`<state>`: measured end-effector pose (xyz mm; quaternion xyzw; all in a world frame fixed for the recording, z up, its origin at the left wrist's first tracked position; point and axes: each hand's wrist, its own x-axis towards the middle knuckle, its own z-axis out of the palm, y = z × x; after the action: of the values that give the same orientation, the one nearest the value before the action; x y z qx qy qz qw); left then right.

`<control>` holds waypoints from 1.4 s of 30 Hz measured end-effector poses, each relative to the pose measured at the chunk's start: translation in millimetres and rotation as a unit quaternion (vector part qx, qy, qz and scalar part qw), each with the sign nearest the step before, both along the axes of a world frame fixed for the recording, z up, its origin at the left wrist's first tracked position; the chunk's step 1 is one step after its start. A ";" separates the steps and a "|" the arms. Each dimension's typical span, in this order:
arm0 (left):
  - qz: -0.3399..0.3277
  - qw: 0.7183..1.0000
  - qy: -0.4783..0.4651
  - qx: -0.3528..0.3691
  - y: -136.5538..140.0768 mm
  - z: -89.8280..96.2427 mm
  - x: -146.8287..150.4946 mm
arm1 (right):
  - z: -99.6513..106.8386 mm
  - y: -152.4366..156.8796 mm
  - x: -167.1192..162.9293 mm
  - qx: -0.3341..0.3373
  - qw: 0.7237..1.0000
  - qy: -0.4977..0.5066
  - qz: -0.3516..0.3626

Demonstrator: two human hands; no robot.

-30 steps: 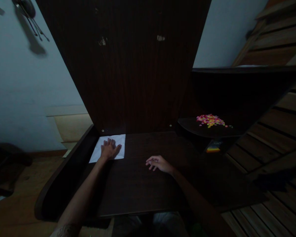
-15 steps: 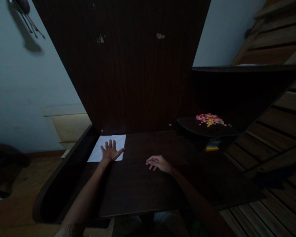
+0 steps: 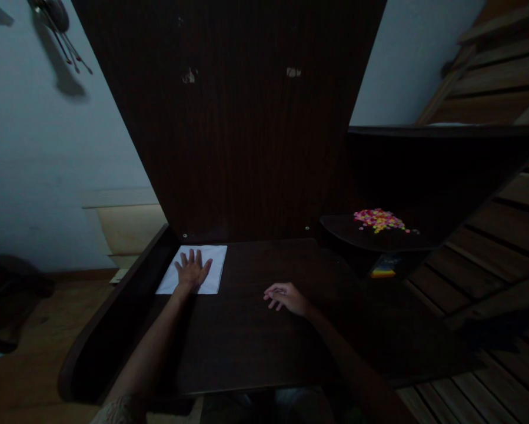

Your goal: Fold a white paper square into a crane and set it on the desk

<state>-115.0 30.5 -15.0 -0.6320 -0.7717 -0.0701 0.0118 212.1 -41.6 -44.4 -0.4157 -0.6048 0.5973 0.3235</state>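
A white sheet, paper or folded cloth (image 3: 213,268), lies at the back left of the dark wooden desk (image 3: 246,347). Over it my left hand (image 3: 191,272) is spread flat, palm down, fingers fanned apart. My right hand (image 3: 288,297) rests at or just above the middle of the desk. Its fingers are loosely curved and apart, and I see nothing in them. Whether it touches the desktop I cannot tell.
A heap of small colourful pieces (image 3: 379,219) sits on a rounded shelf (image 3: 343,232) at the right. Below it is a yellow-edged item (image 3: 383,272). A tall dark panel (image 3: 242,147) backs the desk, and a raised side board (image 3: 109,318) bounds its left.
My left hand has slid a little left on the white sheet. My right hand keeps its pose. The whole view has shifted slightly.
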 end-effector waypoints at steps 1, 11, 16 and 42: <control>0.001 1.000 -0.001 -0.021 1.8 -2.9 -1.1 | 0.2 -0.2 -0.1 -0.001 1.000 -0.001 -0.001; 0.018 0.998 -0.025 -0.054 3.7 -7.2 -1.6 | -3.9 0.6 -0.7 -0.008 1.000 -0.010 -0.015; 0.018 0.998 -0.036 -0.050 2.1 -4.8 -0.3 | -4.0 -1.3 -0.2 0.002 1.000 -0.001 -0.016; 0.048 0.998 -0.021 -0.026 -1.5 2.3 3.5 | -7.0 1.4 -3.2 0.002 1.000 0.010 -0.019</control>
<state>-111.5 29.1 -12.7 -0.5927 -0.8028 -0.0621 -0.0176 209.0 -40.2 -51.5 -0.4200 -0.5947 0.5943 0.3417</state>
